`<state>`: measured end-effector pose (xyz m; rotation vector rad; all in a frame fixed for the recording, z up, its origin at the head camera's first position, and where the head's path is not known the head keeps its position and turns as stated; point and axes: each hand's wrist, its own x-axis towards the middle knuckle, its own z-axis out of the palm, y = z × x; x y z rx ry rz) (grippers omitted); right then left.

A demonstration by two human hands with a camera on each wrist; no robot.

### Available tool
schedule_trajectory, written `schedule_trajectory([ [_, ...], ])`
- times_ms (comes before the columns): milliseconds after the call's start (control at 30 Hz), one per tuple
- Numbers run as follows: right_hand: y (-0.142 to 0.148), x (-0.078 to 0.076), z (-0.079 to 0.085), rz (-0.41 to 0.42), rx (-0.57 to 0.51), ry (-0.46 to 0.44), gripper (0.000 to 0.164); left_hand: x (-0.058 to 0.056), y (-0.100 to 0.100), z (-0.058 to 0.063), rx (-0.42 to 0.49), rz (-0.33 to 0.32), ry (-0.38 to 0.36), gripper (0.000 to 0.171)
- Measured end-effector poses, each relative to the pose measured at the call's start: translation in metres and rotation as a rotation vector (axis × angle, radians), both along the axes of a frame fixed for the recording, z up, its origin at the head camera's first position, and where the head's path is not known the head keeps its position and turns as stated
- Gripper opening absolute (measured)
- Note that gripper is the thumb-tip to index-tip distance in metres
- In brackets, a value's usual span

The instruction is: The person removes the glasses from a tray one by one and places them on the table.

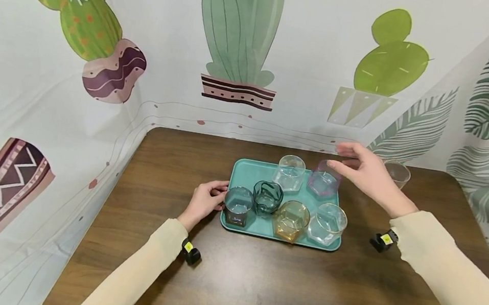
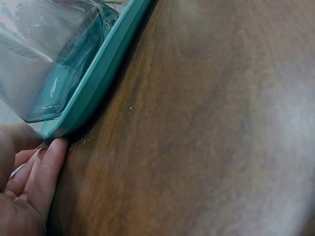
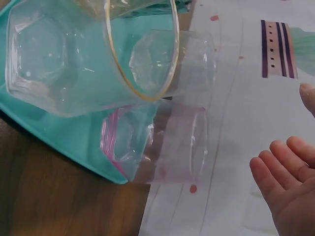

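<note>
A teal tray [image 1: 251, 169] lies on the wooden table and bears several drinking glasses. My left hand [image 1: 207, 200] pinches the tray's left edge between thumb and fingers, close beside a smoky grey glass [image 1: 238, 207]. To the right of that stand a dark green glass [image 1: 267, 199], an amber glass [image 1: 291, 221] and a clear gold-rimmed glass [image 1: 326, 225]. Along the back are a clear glass [image 1: 290, 174] and a pink-purple glass [image 1: 323, 181]. Above the purple glass my right hand [image 1: 360, 169] hovers with nothing in it, thumb and fingers spread apart.
Beyond the right wrist, another clear glass [image 1: 396, 174] stands on the table [image 1: 263, 289], partly hidden by the arm. A white cloth [image 1: 172, 35] with printed cacti hangs behind the table's back edge and along its sides.
</note>
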<state>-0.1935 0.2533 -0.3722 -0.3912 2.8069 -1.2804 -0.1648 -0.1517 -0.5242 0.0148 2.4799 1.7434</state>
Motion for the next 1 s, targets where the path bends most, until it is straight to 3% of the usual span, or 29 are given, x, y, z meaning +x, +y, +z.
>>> schedule_trajectory([
  [400, -0.023, -0.021, -0.012, 0.120, 0.034, -0.076, 0.072, -0.001, 0.000, 0.002, 0.008, -0.008, 0.007, 0.033],
  [1000, -0.054, -0.041, -0.030, 0.304, 0.205, -0.076, 0.077, 0.000, 0.000, 0.001, 0.000, -0.014, 0.002, 0.033],
])
